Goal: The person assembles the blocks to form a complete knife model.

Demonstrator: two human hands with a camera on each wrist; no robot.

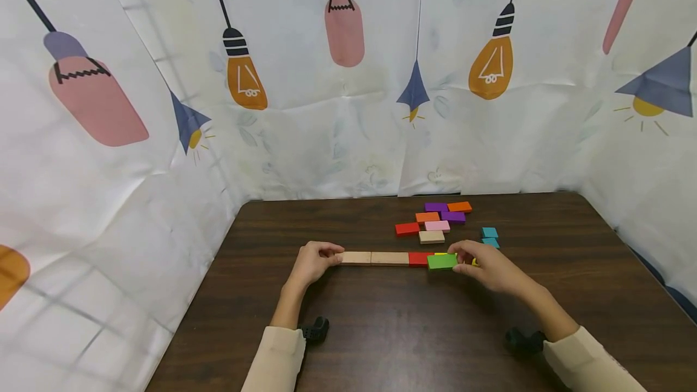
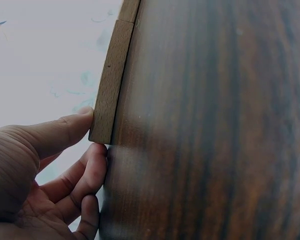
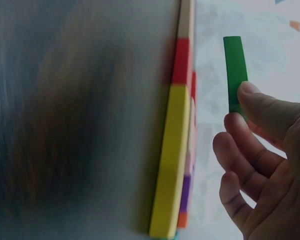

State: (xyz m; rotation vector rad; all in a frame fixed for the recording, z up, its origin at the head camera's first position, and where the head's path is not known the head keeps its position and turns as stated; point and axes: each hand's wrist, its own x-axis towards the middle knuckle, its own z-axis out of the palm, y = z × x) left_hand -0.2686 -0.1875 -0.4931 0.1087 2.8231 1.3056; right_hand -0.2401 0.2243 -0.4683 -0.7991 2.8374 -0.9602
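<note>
A row of blocks lies on the dark table: two plain wooden blocks, a red block (image 1: 418,259) and a yellow block (image 3: 170,165). My left hand (image 1: 316,264) is at the row's left end, thumb and fingers around the end of the outer wooden block (image 2: 110,85). Between thumb and fingertips, my right hand (image 1: 486,265) pinches a green block (image 3: 235,70) by one end. In the right wrist view the green block is held above the row, apart from it. Seen from the head, it covers part of the yellow block.
Behind the row lies a group of loose blocks, among them a purple block (image 1: 453,218), a pink block (image 1: 437,226) and a wooden block (image 1: 432,237). Two blue blocks (image 1: 489,232) sit farther right. A patterned curtain (image 1: 348,150) hangs beyond the table's back edge.
</note>
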